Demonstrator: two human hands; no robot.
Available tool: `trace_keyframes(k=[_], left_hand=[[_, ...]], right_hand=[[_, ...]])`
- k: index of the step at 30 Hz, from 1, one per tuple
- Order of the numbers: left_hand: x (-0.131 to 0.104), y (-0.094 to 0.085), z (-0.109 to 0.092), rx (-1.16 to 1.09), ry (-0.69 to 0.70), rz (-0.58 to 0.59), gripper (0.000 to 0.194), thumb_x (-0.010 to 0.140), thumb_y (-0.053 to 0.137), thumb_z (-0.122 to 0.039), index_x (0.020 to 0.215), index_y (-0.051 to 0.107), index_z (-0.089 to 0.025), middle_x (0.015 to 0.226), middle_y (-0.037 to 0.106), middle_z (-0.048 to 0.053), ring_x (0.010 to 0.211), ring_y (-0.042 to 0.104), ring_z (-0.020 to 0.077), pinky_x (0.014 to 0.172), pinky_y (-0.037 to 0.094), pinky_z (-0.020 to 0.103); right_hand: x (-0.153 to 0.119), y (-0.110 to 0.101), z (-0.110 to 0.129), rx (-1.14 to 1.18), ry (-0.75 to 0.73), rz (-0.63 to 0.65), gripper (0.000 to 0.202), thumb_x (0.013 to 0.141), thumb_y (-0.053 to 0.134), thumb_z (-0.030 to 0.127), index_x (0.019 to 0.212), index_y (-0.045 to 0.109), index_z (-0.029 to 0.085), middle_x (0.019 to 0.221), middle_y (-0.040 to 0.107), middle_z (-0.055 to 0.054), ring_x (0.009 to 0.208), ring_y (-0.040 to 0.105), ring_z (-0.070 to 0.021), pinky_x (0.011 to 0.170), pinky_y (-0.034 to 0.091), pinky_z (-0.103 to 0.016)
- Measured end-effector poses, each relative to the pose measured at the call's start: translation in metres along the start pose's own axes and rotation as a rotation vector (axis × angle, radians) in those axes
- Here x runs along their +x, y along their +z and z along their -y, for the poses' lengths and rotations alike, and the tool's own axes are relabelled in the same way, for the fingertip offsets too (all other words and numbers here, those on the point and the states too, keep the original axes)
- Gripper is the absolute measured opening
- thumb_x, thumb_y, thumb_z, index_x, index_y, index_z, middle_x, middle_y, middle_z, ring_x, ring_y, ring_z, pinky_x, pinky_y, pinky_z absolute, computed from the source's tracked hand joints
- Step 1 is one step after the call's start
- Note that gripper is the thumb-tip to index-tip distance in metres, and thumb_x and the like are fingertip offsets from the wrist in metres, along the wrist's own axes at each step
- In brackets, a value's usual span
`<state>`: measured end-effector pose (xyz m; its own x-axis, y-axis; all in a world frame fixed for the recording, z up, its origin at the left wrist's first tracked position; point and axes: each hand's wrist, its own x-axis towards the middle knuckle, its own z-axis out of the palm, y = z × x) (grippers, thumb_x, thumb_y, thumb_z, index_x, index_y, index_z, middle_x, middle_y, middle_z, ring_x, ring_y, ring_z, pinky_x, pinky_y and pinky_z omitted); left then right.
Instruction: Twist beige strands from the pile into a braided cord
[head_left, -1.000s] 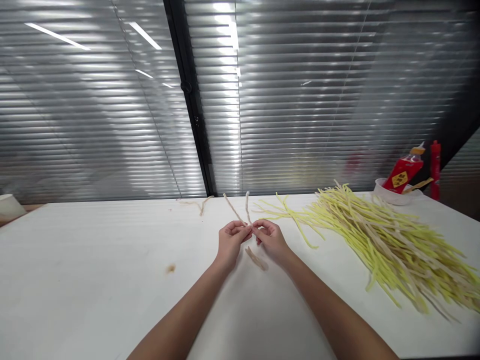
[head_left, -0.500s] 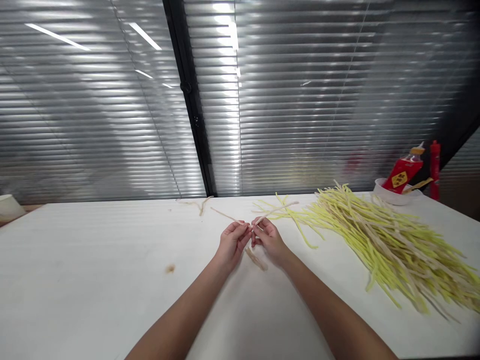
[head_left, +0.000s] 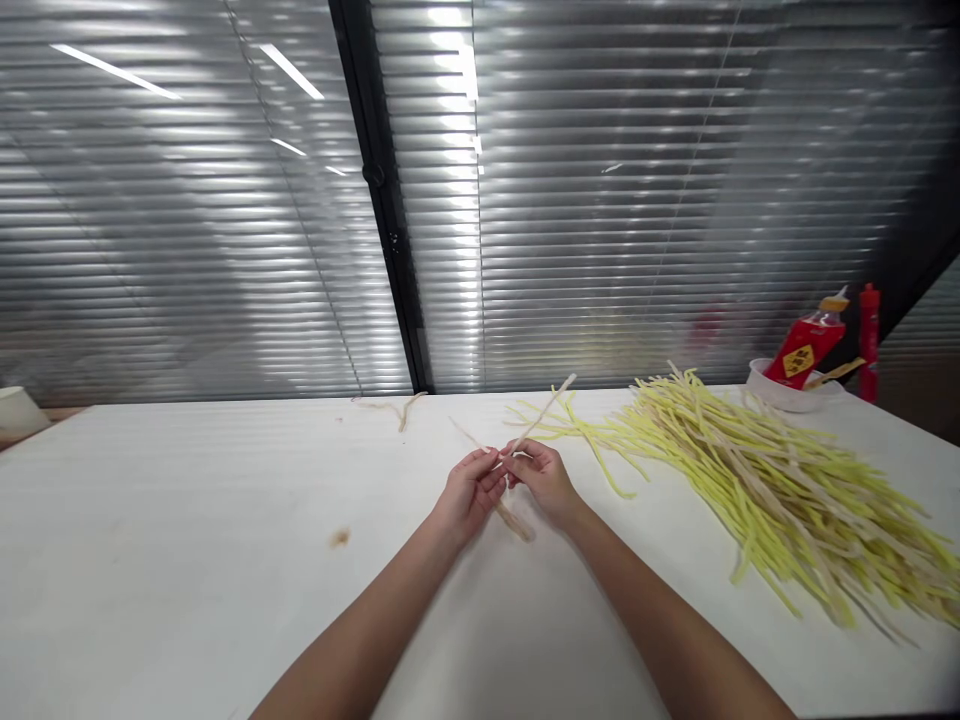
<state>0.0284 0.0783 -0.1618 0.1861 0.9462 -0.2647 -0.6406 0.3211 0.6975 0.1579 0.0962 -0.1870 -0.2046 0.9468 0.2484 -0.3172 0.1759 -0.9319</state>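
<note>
My left hand [head_left: 472,487] and my right hand [head_left: 545,480] meet fingertip to fingertip above the white table [head_left: 225,560]. Both pinch pale beige strips [head_left: 541,415]; one end points up and right from my right fingers, a thinner end up and left from my left fingers. Whether it is one strip or two is hidden by the fingers. Below the hands hangs or lies a tan piece [head_left: 514,522], slightly blurred. To the right spreads a large pile of yellow-green and beige strips [head_left: 795,490], its loose ends reaching toward my right hand.
Small beige scraps [head_left: 403,411] lie near the back edge. At the back right, a clear bowl [head_left: 780,398] holds a red bottle [head_left: 807,345], beside a red tube [head_left: 868,340]. A brown stain [head_left: 340,538] marks the table. Blinds [head_left: 585,200] stand behind.
The strip end from my right fingers has swung more upright, and the left end has also tilted up and moved inward. My hands have shifted only slightly.
</note>
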Motion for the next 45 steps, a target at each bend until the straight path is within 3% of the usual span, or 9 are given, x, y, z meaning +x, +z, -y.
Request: trace_keyframes(k=[13,18,25,30,34,36,38,41,45], left_hand=[[-0.008,0.010,0.006,-0.217,-0.114,-0.149,0.003,0.078,0.058,-0.008,0.079,0.061,-0.008,0.066,0.065,0.003,0.058,0.061,0.0078,0.058,0.051,0.018],[-0.008,0.008,0.003,-0.172,-0.056,-0.147,0.005,0.078,0.057,-0.006,0.077,0.061,-0.010,0.064,0.064,0.003,0.058,0.061,0.0082,0.057,0.051,0.018],[-0.013,0.012,0.005,-0.134,-0.044,-0.108,0.004,0.076,0.061,-0.008,0.076,0.060,-0.012,0.068,0.065,0.002,0.061,0.062,0.0083,0.060,0.050,0.018],[-0.009,0.008,0.001,-0.145,0.025,-0.142,0.008,0.075,0.062,-0.010,0.080,0.058,-0.015,0.083,0.066,0.003,0.073,0.064,0.0124,0.065,0.050,0.023],[0.000,-0.001,-0.016,-0.135,0.163,-0.241,0.009,0.084,0.052,-0.023,0.089,0.058,-0.018,0.093,0.065,0.004,0.074,0.064,0.0140,0.065,0.051,0.027],[0.003,-0.004,-0.025,-0.110,0.238,-0.301,0.016,0.088,0.045,-0.026,0.092,0.058,-0.018,0.093,0.064,0.005,0.074,0.063,0.0136,0.065,0.051,0.027],[0.004,-0.006,-0.031,-0.064,0.298,-0.329,0.019,0.089,0.042,-0.026,0.093,0.058,-0.017,0.090,0.062,0.005,0.073,0.062,0.0124,0.065,0.050,0.026],[0.002,-0.007,-0.035,0.023,0.330,-0.315,0.019,0.087,0.046,-0.027,0.093,0.061,-0.017,0.090,0.060,0.004,0.070,0.060,0.0102,0.062,0.049,0.024],[0.000,-0.009,-0.033,0.106,0.345,-0.300,0.020,0.080,0.057,-0.027,0.096,0.065,-0.017,0.074,0.052,-0.001,0.057,0.051,0.0048,0.052,0.043,0.017]], right_hand=[[-0.005,0.010,0.003,-0.141,-0.268,-0.181,0.009,0.073,0.066,0.027,0.074,0.067,0.019,0.082,0.058,-0.002,0.054,0.050,-0.0079,0.049,0.044,-0.022],[-0.004,0.007,0.002,-0.225,-0.229,-0.116,0.009,0.075,0.065,0.028,0.078,0.067,0.020,0.083,0.060,-0.002,0.052,0.048,-0.0072,0.048,0.043,-0.021],[-0.006,0.009,0.005,-0.189,-0.258,-0.212,0.011,0.075,0.065,0.029,0.076,0.066,0.018,0.082,0.061,-0.003,0.051,0.049,-0.0078,0.046,0.044,-0.022],[-0.005,0.008,0.005,-0.108,-0.129,-0.196,0.017,0.073,0.067,0.033,0.076,0.064,0.017,0.072,0.061,-0.001,0.045,0.047,-0.0067,0.044,0.040,-0.022],[-0.005,0.010,0.005,-0.067,-0.009,-0.181,0.020,0.073,0.066,0.036,0.075,0.060,0.017,0.051,0.052,0.004,0.042,0.044,-0.0066,0.042,0.038,-0.020],[-0.005,0.011,0.005,-0.036,0.044,-0.174,0.022,0.072,0.067,0.038,0.075,0.059,0.017,0.052,0.050,0.005,0.043,0.045,-0.0071,0.042,0.039,-0.019],[-0.004,0.012,0.005,0.033,0.068,-0.219,0.025,0.071,0.067,0.039,0.080,0.059,0.017,0.065,0.055,0.003,0.048,0.049,-0.0078,0.040,0.041,-0.019],[-0.001,0.009,0.007,0.187,0.039,-0.397,0.032,0.072,0.064,0.044,0.094,0.057,0.022,0.086,0.055,0.001,0.053,0.053,-0.0083,0.039,0.043,-0.021],[0.004,-0.005,0.017,0.365,-0.019,-0.624,0.032,0.074,0.061,0.045,0.096,0.054,0.024,0.087,0.055,0.003,0.047,0.050,-0.0070,0.037,0.041,-0.022]])
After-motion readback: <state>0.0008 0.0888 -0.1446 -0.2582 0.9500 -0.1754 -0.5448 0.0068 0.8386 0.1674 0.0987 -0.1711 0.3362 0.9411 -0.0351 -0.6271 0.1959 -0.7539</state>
